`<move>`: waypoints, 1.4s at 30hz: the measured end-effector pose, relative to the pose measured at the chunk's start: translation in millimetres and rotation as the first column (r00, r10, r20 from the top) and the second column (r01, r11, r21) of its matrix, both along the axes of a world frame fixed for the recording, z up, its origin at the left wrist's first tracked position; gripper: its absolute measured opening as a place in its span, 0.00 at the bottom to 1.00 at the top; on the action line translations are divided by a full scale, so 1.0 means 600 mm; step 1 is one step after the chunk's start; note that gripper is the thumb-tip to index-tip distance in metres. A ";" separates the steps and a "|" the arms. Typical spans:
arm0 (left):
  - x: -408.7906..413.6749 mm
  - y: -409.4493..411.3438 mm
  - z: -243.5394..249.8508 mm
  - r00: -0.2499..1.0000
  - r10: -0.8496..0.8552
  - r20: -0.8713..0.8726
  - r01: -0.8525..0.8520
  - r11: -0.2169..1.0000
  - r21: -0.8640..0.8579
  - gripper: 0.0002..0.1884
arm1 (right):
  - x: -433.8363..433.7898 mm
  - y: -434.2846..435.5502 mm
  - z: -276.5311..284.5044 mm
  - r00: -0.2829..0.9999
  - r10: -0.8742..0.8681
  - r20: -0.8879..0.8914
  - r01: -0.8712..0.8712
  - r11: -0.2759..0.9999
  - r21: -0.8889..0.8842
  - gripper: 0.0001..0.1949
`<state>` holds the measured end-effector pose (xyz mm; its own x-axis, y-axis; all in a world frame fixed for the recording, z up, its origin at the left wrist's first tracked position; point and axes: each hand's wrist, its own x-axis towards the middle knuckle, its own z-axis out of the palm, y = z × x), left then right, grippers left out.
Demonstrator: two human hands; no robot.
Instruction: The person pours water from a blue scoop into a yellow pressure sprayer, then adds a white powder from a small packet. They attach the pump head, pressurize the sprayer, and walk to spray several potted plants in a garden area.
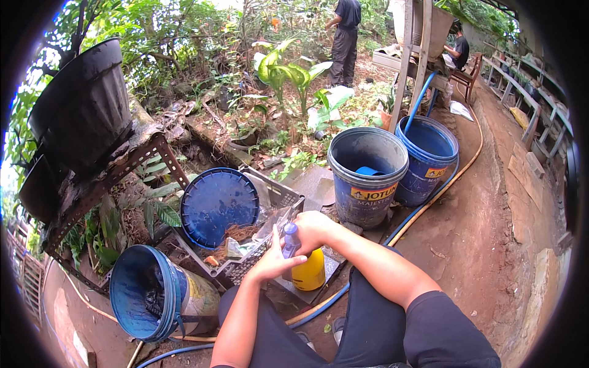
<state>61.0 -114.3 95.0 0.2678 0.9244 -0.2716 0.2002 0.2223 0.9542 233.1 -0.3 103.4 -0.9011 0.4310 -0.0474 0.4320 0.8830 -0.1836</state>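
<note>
My left hand [271, 262] is at the near edge of a black plastic crate [239, 269], its thumb pointing right beside a small bottle with a purple cap [291, 241]. My right hand [310, 231] is bent over just behind the bottle, fingers pointing down and partly hidden. Which hand bears the bottle's weight is unclear. Under my right hand stands a yellow container [309, 271] on a flat grey slab. The crate holds a round blue lid [220, 207], brown fibre [239, 232] and clear plastic scraps.
Two blue paint buckets [368, 184] [425, 161] stand at right, one with a hose [421, 99] in it. Another blue bucket [142, 294] lies tilted at lower left. Hoses [441, 193] cross the dirt. A metal rack [168, 161] bears large black pots [87, 106]. Two people are farther back.
</note>
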 end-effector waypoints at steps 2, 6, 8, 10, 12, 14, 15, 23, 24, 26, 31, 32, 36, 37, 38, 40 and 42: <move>-0.005 -0.002 -0.012 0.993 -0.114 0.042 0.113 0.994 0.013 0.82 | 0.011 0.004 0.003 0.982 0.143 -0.123 -0.151 0.987 -0.054 0.26; -0.029 0.005 -0.063 0.950 -0.309 -0.034 0.307 0.950 -0.049 0.85 | 0.033 -0.004 0.014 0.987 0.112 -0.113 -0.127 0.982 -0.139 0.26; -0.043 0.011 -0.101 0.905 -0.388 -0.174 0.389 0.921 -0.034 0.87 | 0.029 -0.007 0.016 0.978 0.128 -0.165 -0.154 0.975 -0.158 0.25; -0.029 0.008 -0.079 0.910 -0.392 -0.136 0.389 0.920 -0.048 0.86 | 0.037 -0.004 0.007 0.971 0.125 -0.205 -0.161 0.971 -0.174 0.24; -0.018 -0.001 -0.069 0.932 -0.342 -0.120 0.342 0.939 -0.019 0.85 | 0.035 -0.006 0.007 0.962 0.132 -0.240 -0.179 0.966 -0.188 0.23; -0.009 -0.017 -0.070 0.964 -0.237 -0.123 0.245 0.968 0.055 0.84 | 0.037 -0.015 0.016 0.977 0.099 -0.190 -0.128 0.981 -0.144 0.22; -0.007 -0.021 -0.069 0.970 -0.208 -0.124 0.218 0.973 0.077 0.83 | 0.037 -0.018 0.021 0.983 0.082 -0.166 -0.103 0.987 -0.121 0.22; 0.018 -0.035 -0.100 0.995 -0.098 -0.001 0.098 0.992 -0.077 0.72 | 0.038 -0.017 0.012 0.979 0.049 -0.197 -0.076 0.989 -0.129 0.24; 0.015 -0.030 -0.113 0.992 -0.126 0.003 0.125 0.974 -0.189 0.69 | 0.041 -0.015 0.012 0.973 0.076 -0.220 -0.109 0.984 -0.144 0.19; 0.051 -0.041 -0.136 0.999 -0.029 0.027 0.029 1.000 -0.003 0.60 | 0.050 0.013 -0.023 0.924 0.197 -0.327 -0.271 0.942 -0.198 0.24; 0.115 -0.057 -0.133 0.963 0.269 -0.006 -0.263 0.944 0.199 0.74 | 0.057 0.021 -0.048 0.874 0.204 -0.442 -0.215 0.976 0.024 0.31; 0.116 -0.053 -0.140 0.953 0.298 -0.058 -0.278 0.934 0.223 0.76 | 0.053 0.024 -0.046 0.854 0.252 -0.454 -0.255 0.965 0.055 0.30; 0.111 -0.040 -0.142 0.927 0.368 -0.076 -0.336 0.903 0.269 0.73 | 0.054 0.037 -0.045 0.916 0.150 -0.372 -0.179 0.983 -0.045 0.30; 0.108 -0.037 -0.146 0.915 0.392 -0.098 -0.355 0.895 0.271 0.72 | 0.053 0.036 -0.045 0.905 0.146 -0.399 -0.185 0.981 -0.060 0.30; 0.109 -0.038 -0.151 0.910 0.401 -0.102 -0.363 0.891 0.272 0.72 | 0.052 0.034 -0.045 0.893 0.142 -0.427 -0.191 0.979 -0.075 0.29; 0.109 -0.035 -0.149 0.900 0.421 -0.112 -0.378 0.882 0.281 0.70 | 0.045 0.039 -0.039 0.943 0.109 -0.314 -0.162 0.976 -0.146 0.33; 0.108 -0.030 -0.146 0.912 0.406 -0.063 -0.372 0.882 0.290 0.71 | 0.054 0.041 -0.028 0.977 0.041 -0.211 -0.087 0.972 -0.216 0.40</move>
